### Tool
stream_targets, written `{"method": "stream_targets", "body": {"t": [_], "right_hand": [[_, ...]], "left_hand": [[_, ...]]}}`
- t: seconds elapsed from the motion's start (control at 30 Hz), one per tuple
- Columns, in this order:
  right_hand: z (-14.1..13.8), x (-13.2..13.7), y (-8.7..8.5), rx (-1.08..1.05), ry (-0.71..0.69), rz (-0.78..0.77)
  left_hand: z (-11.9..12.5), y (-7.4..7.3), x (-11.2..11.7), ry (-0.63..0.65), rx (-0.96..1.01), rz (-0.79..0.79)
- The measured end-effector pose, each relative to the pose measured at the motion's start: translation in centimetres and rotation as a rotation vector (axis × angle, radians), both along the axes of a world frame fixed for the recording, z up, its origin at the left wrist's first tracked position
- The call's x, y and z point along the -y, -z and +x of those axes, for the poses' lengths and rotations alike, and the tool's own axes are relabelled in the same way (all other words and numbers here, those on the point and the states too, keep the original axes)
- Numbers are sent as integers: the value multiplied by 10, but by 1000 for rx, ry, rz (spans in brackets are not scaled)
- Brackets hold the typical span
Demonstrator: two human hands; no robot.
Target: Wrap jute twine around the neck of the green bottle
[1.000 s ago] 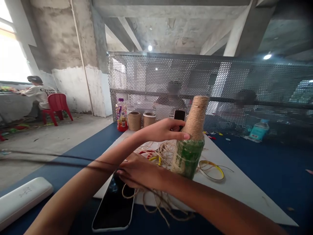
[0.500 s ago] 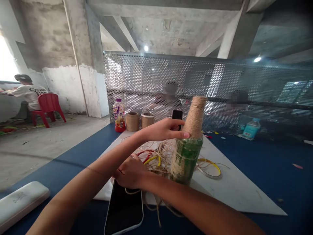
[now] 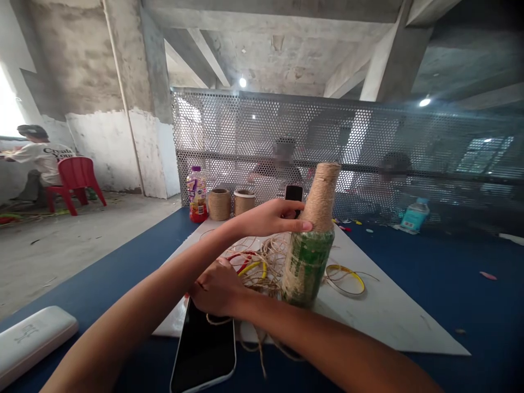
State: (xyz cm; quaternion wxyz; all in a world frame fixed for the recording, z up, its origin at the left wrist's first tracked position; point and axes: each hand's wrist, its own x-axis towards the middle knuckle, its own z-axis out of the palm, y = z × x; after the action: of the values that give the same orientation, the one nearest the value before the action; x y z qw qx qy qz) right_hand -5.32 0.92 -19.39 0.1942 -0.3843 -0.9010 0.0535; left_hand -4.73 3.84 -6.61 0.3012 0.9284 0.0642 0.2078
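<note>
A green glass bottle [image 3: 308, 262] stands on a white board [image 3: 385, 311], its neck and shoulder wrapped in jute twine. My left hand [image 3: 270, 218] reaches across and grips the bottle at the bottom edge of the wrapping, thumb pointing at the glass. My right hand [image 3: 216, 289] is crossed under the left arm, curled into a fist on loose jute twine [image 3: 262, 267] that lies heaped beside the bottle's base. Strands trail from that fist over the board's near edge.
A black phone [image 3: 204, 349] lies face up at the board's near edge, a white case [image 3: 33, 341] at far left. A juice bottle [image 3: 197, 194], two twine spools [image 3: 219, 203] and another phone [image 3: 293, 194] stand by the perforated screen. Yellow tape ring [image 3: 346, 278]. A person sits far left.
My right fist has drawn back a little toward the left with the twine. My left hand stays on the bottle. The view has shifted slightly to the right.
</note>
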Motion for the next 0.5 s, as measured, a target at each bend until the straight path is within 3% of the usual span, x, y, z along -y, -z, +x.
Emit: {"method": "stream_targets", "body": {"t": [0.5], "right_hand": [[-1, 1, -1, -57, -17, -90]], "left_hand": [[0, -1, 0, -2, -8, -5]]}}
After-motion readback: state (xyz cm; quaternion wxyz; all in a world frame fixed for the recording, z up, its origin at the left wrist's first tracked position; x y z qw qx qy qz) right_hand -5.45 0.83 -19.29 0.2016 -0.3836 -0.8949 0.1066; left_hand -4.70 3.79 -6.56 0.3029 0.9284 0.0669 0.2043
